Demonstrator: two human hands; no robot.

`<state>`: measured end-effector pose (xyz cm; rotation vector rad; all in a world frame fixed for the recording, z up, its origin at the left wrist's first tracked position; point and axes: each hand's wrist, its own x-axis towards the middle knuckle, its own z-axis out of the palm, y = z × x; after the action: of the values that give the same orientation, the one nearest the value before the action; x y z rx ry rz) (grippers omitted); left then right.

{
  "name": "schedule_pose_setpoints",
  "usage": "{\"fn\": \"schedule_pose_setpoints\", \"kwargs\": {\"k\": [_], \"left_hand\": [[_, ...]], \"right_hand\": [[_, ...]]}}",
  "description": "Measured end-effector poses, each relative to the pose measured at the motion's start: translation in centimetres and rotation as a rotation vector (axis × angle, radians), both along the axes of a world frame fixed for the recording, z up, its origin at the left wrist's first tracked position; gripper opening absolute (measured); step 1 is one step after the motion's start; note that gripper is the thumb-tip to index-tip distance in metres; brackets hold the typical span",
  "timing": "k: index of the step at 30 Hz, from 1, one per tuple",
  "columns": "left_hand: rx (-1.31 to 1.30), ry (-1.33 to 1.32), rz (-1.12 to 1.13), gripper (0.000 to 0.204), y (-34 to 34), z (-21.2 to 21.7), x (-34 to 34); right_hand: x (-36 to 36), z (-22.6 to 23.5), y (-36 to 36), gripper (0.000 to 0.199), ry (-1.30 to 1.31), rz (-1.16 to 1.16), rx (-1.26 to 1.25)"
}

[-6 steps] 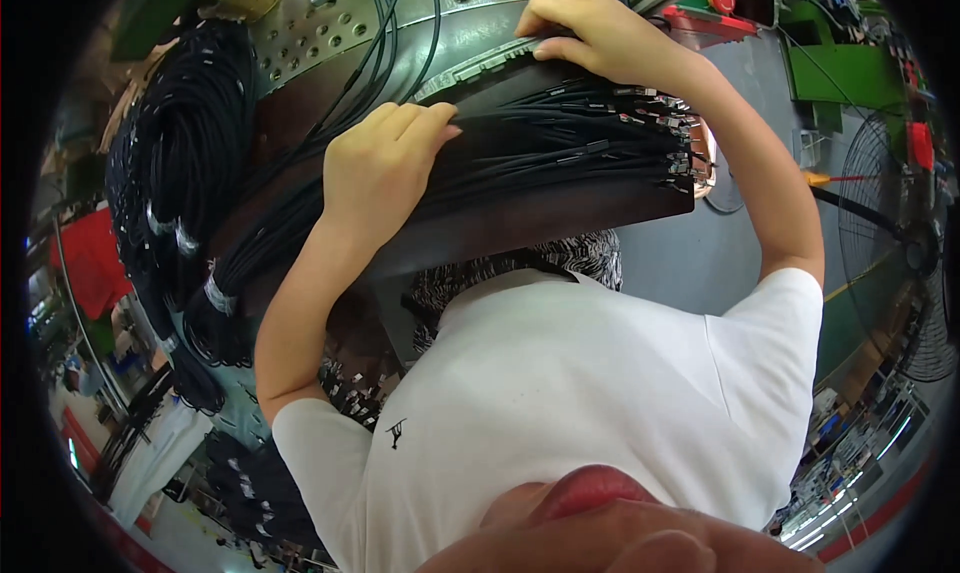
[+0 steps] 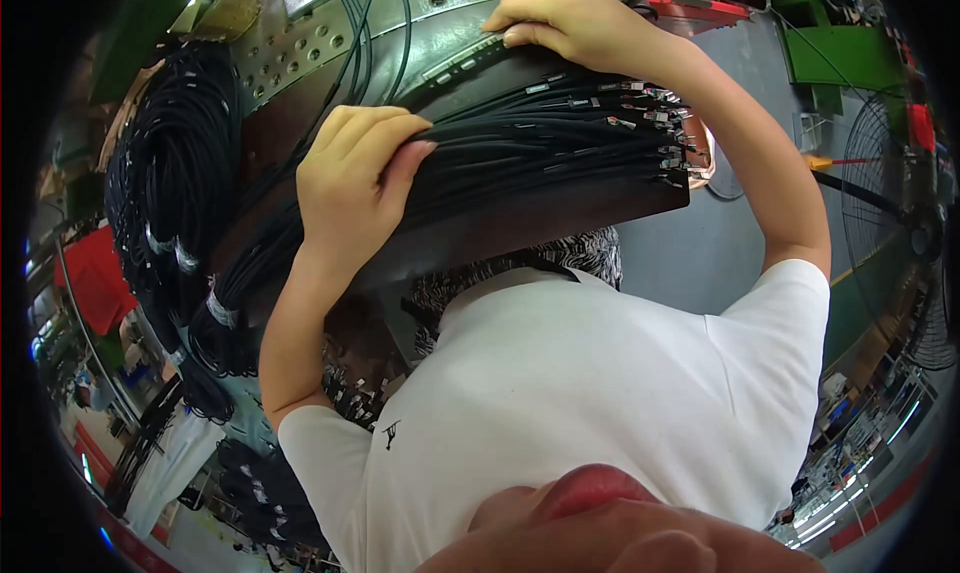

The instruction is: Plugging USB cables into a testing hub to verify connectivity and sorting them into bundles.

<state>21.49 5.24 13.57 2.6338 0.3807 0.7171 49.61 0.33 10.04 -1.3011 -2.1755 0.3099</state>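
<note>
Left hand [image 2: 350, 188]: we see its grip curled down over the near-left part of the cable bundle [image 2: 540, 143], fingers clamped on the black cables.
Right hand [image 2: 570, 18]: fingertips pressed together on the far edge of the dark tray [image 2: 540, 218]; we can't tell if anything is pinched between them.
Bundle location: laid flat across the tray, centre of scene, connector ends [image 2: 665, 133] fanned at the right edge.
Bundle look: many thin black leads, roughly parallel, metal-tipped plugs, some with small white tags.
Risk 1: we judge leads could slide off the right edge, since only the left end is pinned.
Risk 2: plugs may snag or cross if pulled unevenly.
Risk 3: hanging cable coils [image 2: 170, 203] at left could tangle with the loose run.
</note>
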Motion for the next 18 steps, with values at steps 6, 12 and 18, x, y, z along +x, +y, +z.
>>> {"fn": "schedule_pose_setpoints", "kwargs": {"k": [6, 12, 18], "left_hand": [[-1.001, 0.646, -0.295, 0.029, 0.6, 2.5, 5.7], [-1.438, 0.413, -0.18, 0.02, -3.1, 2.8, 6.2], [-1.784, -0.277, -0.078, 0.015, -7.9, -0.3, -0.1]], "right_hand": [[0.4, -1.6, 1.5, 0.02, -0.023, 0.004, 0.024], [0.4, -1.0, 1.0, 0.021, -0.227, 0.016, 0.187], [0.4, -0.4, 0.7, 0.023, -0.01, 0.025, -0.282]]}}
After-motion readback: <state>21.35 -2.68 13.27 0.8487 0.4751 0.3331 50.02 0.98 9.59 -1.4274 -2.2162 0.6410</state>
